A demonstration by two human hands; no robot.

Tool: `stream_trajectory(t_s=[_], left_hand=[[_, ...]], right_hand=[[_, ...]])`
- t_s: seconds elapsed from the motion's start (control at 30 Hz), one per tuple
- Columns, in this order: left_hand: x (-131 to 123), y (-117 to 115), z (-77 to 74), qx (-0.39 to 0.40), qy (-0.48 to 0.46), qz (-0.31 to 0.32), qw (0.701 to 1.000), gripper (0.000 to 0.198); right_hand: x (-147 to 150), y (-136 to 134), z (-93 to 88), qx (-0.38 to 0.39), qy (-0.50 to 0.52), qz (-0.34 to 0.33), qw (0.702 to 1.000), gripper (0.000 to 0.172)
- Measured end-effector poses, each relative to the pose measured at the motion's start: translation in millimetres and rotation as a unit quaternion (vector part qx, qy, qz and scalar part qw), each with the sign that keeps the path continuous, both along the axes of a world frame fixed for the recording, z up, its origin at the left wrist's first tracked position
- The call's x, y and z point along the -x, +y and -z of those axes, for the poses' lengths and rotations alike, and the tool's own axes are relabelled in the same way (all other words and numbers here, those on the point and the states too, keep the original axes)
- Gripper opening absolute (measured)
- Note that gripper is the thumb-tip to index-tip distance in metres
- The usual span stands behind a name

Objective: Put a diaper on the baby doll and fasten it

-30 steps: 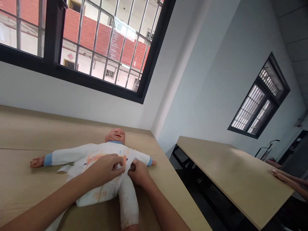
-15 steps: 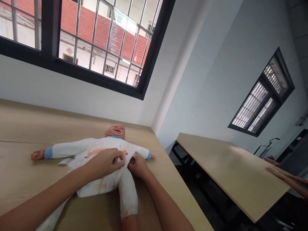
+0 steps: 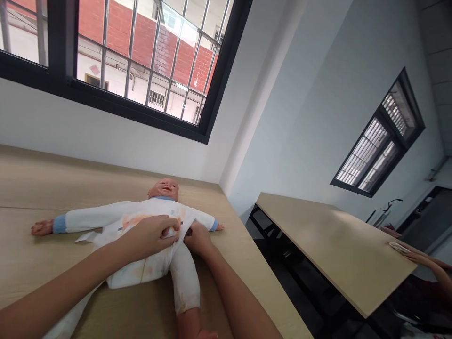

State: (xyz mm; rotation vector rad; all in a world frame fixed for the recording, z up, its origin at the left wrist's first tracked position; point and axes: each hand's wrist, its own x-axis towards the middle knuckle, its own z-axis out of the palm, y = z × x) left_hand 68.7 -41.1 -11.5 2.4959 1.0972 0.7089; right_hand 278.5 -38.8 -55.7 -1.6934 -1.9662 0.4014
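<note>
A baby doll in white clothes with blue cuffs lies face up on the wooden table, arms spread, its head toward the wall. Around its waist is a white diaper with orange print, and a loose side tab sticks out on the left. My left hand rests over the diaper's front with its fingers curled together at the upper edge. At the diaper's right side, my right hand pinches the edge by the doll's hip. The fingertips of my right hand are partly hidden.
The tabletop ends on the right, with a gap before a second table. At that table, a person's hands hold a small pale item. A barred window is in the wall behind the doll.
The view has shifted slightly, moving the scene left. Both my hands keep nearly the same hold on the diaper. At the far table, the other person's hands now have a pale item.
</note>
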Motion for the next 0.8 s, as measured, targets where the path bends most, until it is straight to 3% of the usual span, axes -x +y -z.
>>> stream_trajectory(t_s=[0.23,0.4,0.6,0.8], left_hand=[[1,0,-1.7,-0.005,0.018,0.001,1.0,0.032],[1,4,3.0,-0.011,0.013,0.0,1.0,0.032],[1,5,5.1,-0.015,0.014,0.002,1.0,0.032],[1,2,4.0,-0.022,0.007,0.001,1.0,0.032]], right_hand=[[-19,12,4.5,0.069,0.098,-0.009,0.993,0.017],[-30,15,10.0,0.107,0.16,-0.028,0.981,0.011],[-28,17,11.5,0.044,0.141,-0.064,0.987,0.023],[-21,7,12.2,-0.033,0.102,-0.1,0.989,0.009]])
